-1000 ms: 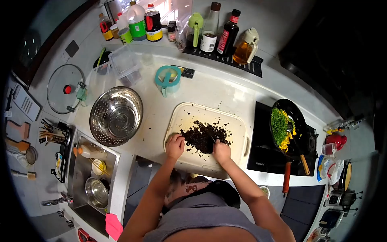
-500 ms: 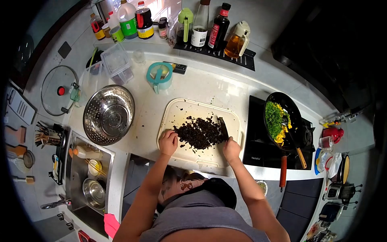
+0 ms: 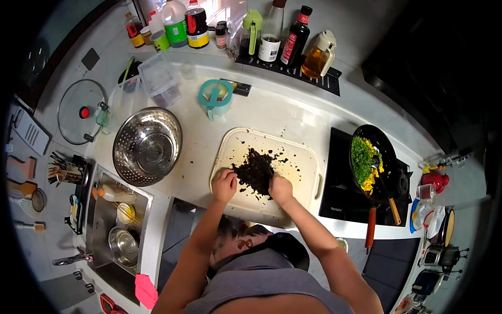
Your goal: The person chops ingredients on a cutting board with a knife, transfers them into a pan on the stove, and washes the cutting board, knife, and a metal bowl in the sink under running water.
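Observation:
A pile of finely chopped dark pieces (image 3: 253,170), which look like black fungus, lies on a cream cutting board (image 3: 300,191). My right hand (image 3: 281,189) is closed round the handle of a knife (image 3: 270,171) at the right side of the pile. Its dark blade is seen nearly edge-on and hard to separate from the pieces. At the pile's left edge rests my left hand (image 3: 225,186), fingers curled together; whatever is under the fingertips is hidden. Loose bits are scattered toward the board's far side.
Right of the board, a wok (image 3: 389,152) with chopped greens and yellow egg sits on the black cooktop (image 3: 332,193). A steel colander (image 3: 120,157) stands left, a teal-lidded jug (image 3: 215,97) behind. The sink (image 3: 99,230) is lower left; bottles (image 3: 295,39) line the back.
My right hand and the knife have moved left into the pile, away from its right edge. The dark pieces are gathered into a narrower heap. The whole view has shifted slightly.

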The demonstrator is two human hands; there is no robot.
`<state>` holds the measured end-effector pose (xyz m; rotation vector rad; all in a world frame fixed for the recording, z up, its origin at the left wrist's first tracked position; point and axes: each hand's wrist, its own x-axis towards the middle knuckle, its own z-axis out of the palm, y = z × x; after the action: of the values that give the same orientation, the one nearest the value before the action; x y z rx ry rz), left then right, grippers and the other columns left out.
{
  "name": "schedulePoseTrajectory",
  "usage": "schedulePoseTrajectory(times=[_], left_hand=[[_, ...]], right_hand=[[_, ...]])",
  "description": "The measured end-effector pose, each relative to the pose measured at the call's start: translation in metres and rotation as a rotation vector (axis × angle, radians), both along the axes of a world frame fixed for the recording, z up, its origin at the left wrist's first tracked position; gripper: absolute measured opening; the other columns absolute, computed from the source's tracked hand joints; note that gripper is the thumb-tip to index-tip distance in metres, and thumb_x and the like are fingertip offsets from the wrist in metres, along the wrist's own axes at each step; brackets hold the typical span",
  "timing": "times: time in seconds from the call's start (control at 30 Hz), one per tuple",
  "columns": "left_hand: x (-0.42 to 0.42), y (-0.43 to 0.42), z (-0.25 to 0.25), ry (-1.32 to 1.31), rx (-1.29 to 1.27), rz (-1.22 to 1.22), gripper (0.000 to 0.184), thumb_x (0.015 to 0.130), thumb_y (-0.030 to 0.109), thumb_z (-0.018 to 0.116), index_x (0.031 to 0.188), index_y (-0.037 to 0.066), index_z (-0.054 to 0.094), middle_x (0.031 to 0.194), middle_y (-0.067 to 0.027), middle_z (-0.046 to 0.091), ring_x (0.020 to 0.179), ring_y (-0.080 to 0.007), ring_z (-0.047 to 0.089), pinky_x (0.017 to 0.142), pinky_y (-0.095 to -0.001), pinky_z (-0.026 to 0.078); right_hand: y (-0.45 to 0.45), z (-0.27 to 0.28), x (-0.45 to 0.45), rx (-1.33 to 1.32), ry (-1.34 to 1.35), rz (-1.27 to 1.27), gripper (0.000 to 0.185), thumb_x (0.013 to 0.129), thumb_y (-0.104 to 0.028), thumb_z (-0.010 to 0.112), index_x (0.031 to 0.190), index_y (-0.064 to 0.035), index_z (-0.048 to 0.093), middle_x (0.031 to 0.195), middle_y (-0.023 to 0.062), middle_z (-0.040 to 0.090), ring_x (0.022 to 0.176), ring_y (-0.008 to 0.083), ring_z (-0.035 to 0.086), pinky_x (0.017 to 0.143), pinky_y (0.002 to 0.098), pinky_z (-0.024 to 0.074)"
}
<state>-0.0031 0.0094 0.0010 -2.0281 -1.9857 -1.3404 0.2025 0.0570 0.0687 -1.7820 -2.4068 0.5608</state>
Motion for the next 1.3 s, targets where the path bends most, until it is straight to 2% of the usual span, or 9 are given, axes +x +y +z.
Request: schedulePoseTrajectory(times=[0.17, 0.37, 0.57, 0.67, 0.8, 0.9, 1.0, 1.13, 1.3], left_hand=[[0.002, -0.005, 0.002, -0.004, -0.028, 0.007, 0.004, 0.072, 0.008, 0.062, 0.076, 0.009, 0.063, 0.087, -0.0040, 0.058, 0.082, -0.0242, 0.056, 0.070, -0.0350, 0.048], [0.003, -0.004, 0.005, -0.012, -0.023, 0.000, 0.005, 0.071, 0.007, 0.062, 0.076, 0.008, 0.062, 0.086, -0.0051, 0.057, 0.081, -0.0250, 0.056, 0.069, -0.0351, 0.048], [0.001, -0.002, 0.002, 0.001, -0.006, 0.009, 0.003, 0.072, 0.009, 0.062, 0.075, 0.009, 0.063, 0.087, -0.0032, 0.058, 0.082, -0.0235, 0.056, 0.070, -0.0346, 0.048], [0.002, -0.004, -0.002, 0.004, -0.012, 0.017, 0.003, 0.072, 0.010, 0.062, 0.075, 0.010, 0.063, 0.087, -0.0023, 0.058, 0.083, -0.0226, 0.056, 0.071, -0.0341, 0.048], [0.002, -0.005, -0.002, -0.007, -0.036, 0.023, 0.004, 0.072, 0.010, 0.062, 0.076, 0.011, 0.063, 0.088, -0.0021, 0.058, 0.084, -0.0226, 0.056, 0.071, -0.0343, 0.047], [0.003, -0.005, -0.001, -0.009, -0.049, 0.034, 0.005, 0.072, 0.010, 0.062, 0.076, 0.011, 0.063, 0.088, -0.0019, 0.058, 0.083, -0.0227, 0.056, 0.071, -0.0345, 0.047], [0.001, -0.004, -0.001, -0.003, -0.039, 0.031, 0.005, 0.072, 0.011, 0.062, 0.076, 0.012, 0.064, 0.089, -0.0017, 0.059, 0.083, -0.0227, 0.056, 0.071, -0.0346, 0.047], [0.002, -0.005, -0.001, 0.003, -0.035, 0.036, 0.005, 0.072, 0.011, 0.062, 0.076, 0.012, 0.064, 0.089, -0.0016, 0.059, 0.083, -0.0226, 0.056, 0.071, -0.0347, 0.047], [0.002, -0.003, -0.003, 0.001, -0.024, 0.029, 0.006, 0.071, 0.010, 0.062, 0.076, 0.012, 0.064, 0.089, -0.0016, 0.059, 0.083, -0.0229, 0.056, 0.071, -0.0346, 0.047]], right_hand=[[0.010, -0.015, 0.004, 0.079, 0.077, -0.055, 0.018, 0.078, -0.016, 0.055, 0.083, 0.0021, 0.055, 0.065, 0.0206, 0.060, 0.063, 0.0354, 0.061, 0.060, 0.0432, 0.0507], [0.008, 0.031, 0.013, 0.045, -0.027, -0.048, 0.017, 0.078, -0.014, 0.054, 0.081, 0.0023, 0.056, 0.065, 0.0207, 0.061, 0.062, 0.0359, 0.061, 0.059, 0.0438, 0.0506], [-0.006, -0.008, 0.011, 0.039, -0.027, -0.106, 0.017, 0.080, -0.015, 0.053, 0.078, 0.0018, 0.054, 0.063, 0.0217, 0.059, 0.060, 0.0369, 0.060, 0.057, 0.0455, 0.0486], [0.008, -0.004, 0.024, 0.104, 0.052, -0.061, 0.016, 0.080, -0.015, 0.053, 0.079, 0.0009, 0.054, 0.063, 0.0214, 0.059, 0.060, 0.0375, 0.059, 0.057, 0.0450, 0.0488], [-0.004, 0.031, 0.030, 0.018, 0.046, 0.014, 0.015, 0.078, -0.015, 0.054, 0.079, 0.0002, 0.054, 0.062, 0.0206, 0.059, 0.060, 0.0368, 0.059, 0.057, 0.0447, 0.0486], [-0.024, 0.042, 0.020, 0.001, -0.101, 0.120, 0.013, 0.077, -0.014, 0.055, 0.078, -0.0007, 0.054, 0.062, 0.0194, 0.059, 0.059, 0.0354, 0.060, 0.056, 0.0440, 0.0488], [-0.027, 0.016, 0.008, -0.008, -0.129, 0.139, 0.012, 0.075, -0.009, 0.050, 0.081, 0.0000, 0.055, 0.064, 0.0192, 0.061, 0.059, 0.0336, 0.062, 0.056, 0.0420, 0.0514], [-0.024, -0.006, -0.004, -0.008, -0.088, 0.041, 0.013, 0.075, -0.011, 0.052, 0.083, -0.0003, 0.054, 0.065, 0.0187, 0.062, 0.059, 0.0338, 0.062, 0.056, 0.0424, 0.0515], [-0.016, 0.026, 0.004, 0.031, 0.001, 0.032, 0.015, 0.077, -0.014, 0.055, 0.082, -0.0004, 0.055, 0.063, 0.0188, 0.061, 0.059, 0.0334, 0.062, 0.057, 0.0422, 0.0511]])
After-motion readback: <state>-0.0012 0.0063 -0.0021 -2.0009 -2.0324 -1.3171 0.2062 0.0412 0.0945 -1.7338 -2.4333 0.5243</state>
